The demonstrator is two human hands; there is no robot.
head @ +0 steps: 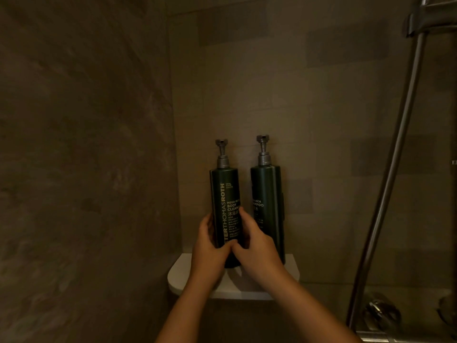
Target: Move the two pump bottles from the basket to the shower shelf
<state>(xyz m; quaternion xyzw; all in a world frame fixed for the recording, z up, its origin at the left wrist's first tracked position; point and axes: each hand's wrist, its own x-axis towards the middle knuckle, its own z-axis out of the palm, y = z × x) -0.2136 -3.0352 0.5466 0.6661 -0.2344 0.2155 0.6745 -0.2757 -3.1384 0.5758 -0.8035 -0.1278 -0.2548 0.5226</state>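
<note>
Head view, one entry for the shower corner. Item one: shampoo bottle [267, 209], dark green with a grey pump, upright at the back right of the white shower shelf [291, 266], close against the tiled wall [321, 120]; nothing of mine touches it, so I judge it already placed. Item two: body cleanser bottle [226, 206], same make, upright just left of the first, its base at the shelf's back, though my hands hide whether it rests fully down. My left hand [210, 251] wraps the lower left side, my right hand [257, 248] the lower right, thumbs meeting across the front; each grip is closed on this bottle. I hold it low and from both sides, I judge, because a tall narrow bottle tips easily, and a low hold lets me seat the base squarely and turn the label outward. The pair stand side by side, near but with a slim gap, pumps level, probably so both can be pressed without knocking the other. Item three: shower pipe [395, 169], slanting at the right, well apart from the shelf. Basket: not in view. Status, as I judge it: task nearly complete; only releasing the cleanser remains.
</note>
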